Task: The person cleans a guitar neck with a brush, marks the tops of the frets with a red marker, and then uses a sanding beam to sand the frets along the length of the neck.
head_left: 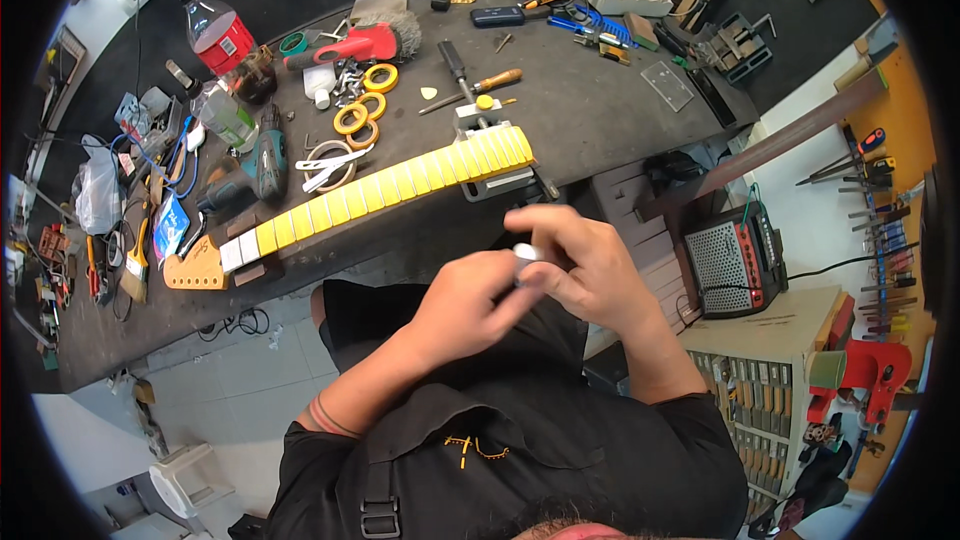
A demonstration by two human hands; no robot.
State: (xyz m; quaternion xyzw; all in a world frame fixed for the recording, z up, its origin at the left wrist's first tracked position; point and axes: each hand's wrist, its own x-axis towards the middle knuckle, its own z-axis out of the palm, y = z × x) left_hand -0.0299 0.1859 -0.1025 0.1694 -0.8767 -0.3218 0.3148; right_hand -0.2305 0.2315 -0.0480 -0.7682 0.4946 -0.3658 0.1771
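Observation:
My hands meet in front of my body, just off the near edge of the bench. Between them is a small whitish, shiny object (526,254), its kind hard to make out. My left hand (463,302) is closed round its near side, its fingers slightly blurred. The thumb and curled fingers of my right hand (588,265) grip its other side, with the index finger lifted. Beyond them a guitar neck (375,192) lies along the bench edge, its fretboard covered in yellow tape between the frets. Its headstock (197,266) points left; the right end rests over a metal vise (487,122).
On the dark workbench (580,130) are tape rolls (352,118), a cordless drill (262,165), a red-handled brush (350,45), a file (470,92) and bottles (215,32). An amplifier (735,255) and a drawer cabinet (760,400) stand at right, below hanging tools (880,260).

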